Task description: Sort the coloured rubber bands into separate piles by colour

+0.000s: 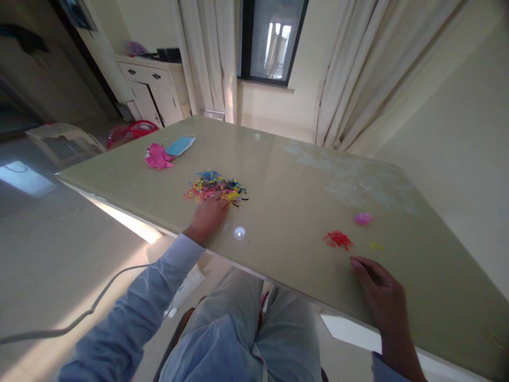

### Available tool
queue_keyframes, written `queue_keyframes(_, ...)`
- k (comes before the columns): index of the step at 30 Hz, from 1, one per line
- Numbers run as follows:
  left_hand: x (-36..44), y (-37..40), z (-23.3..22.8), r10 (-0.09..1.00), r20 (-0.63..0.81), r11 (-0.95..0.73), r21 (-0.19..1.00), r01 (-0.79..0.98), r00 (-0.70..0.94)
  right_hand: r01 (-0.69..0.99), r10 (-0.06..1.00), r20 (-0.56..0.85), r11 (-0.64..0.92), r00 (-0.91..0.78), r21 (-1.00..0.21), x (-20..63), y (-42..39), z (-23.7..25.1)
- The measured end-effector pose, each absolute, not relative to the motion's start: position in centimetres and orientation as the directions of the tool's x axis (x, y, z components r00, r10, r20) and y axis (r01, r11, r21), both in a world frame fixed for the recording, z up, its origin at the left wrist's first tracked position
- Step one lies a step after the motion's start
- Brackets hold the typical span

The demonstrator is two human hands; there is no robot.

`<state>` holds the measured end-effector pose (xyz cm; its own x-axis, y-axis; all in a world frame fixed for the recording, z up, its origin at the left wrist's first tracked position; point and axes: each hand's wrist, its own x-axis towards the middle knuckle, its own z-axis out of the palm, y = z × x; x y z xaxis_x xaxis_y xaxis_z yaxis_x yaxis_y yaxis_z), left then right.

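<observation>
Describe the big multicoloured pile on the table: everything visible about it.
The multicoloured pile is a loose, flat heap of many tiny thin pieces, yellow, pink, blue, red and black, too small to identify; they look like plastic or rubber. It lies on the glossy beige table, left of centre, with stray pieces scattered at its edges. The left hand rests palm down at its near edge, fingertips reaching into the pile. A separate small red pile lies apart to the right.

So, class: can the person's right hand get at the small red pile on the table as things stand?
Probably yes. The right hand rests on the table just short of the red pile, and only bare tabletop lies between them.
</observation>
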<state>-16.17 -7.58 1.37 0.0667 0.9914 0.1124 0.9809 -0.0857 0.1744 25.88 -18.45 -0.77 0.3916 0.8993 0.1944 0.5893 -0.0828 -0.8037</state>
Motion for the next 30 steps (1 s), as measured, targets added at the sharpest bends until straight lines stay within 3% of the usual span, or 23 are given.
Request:
queue_keyframes(13,-17.6,-7.2,0.7,0.966,0.258,-0.086,0.401,0.912,-0.022,0.600,0.901,0.210,-0.067,0.379,-0.797,25.8,-18.6,-0.8)
queue_keyframes(15,-17.8,-7.1,0.6,0.951,0.305,-0.115,0.494,0.862,-0.048,0.598,0.902,0.201,-0.075,0.382,-0.798,25.8,-18.6,-0.8)
queue_keyframes(18,-17.9,-7.1,0.8,0.943,0.280,-0.111,0.773,0.624,-0.179,0.591,0.901,0.193,-0.082,0.388,-0.802,25.8,-18.7,-0.9)
queue_keyframes(21,-17.3,-8.0,1.9,0.979,0.017,0.001,0.996,0.087,-0.202,0.581,0.899,0.196,-0.077,0.392,-0.810,25.9,-18.7,-0.9)
queue_keyframes(24,-15.7,-9.7,3.6,0.991,-0.136,0.128,0.922,-0.366,0.005,0.575,0.897,0.194,-0.078,0.397,-0.814,25.8,-18.6,-0.9)
queue_keyframes(26,-14.3,-10.9,4.6,0.984,-0.145,0.175,0.888,-0.424,0.102,0.573,0.898,0.196,-0.073,0.394,-0.816,25.6,-18.6,-0.9)
queue_keyframes(30,-11.3,-12.7,5.7,0.973,-0.128,0.191,0.911,-0.365,0.190,0.576,0.899,0.220,-0.043,0.379,-0.816,25.4,-18.6,-0.7)
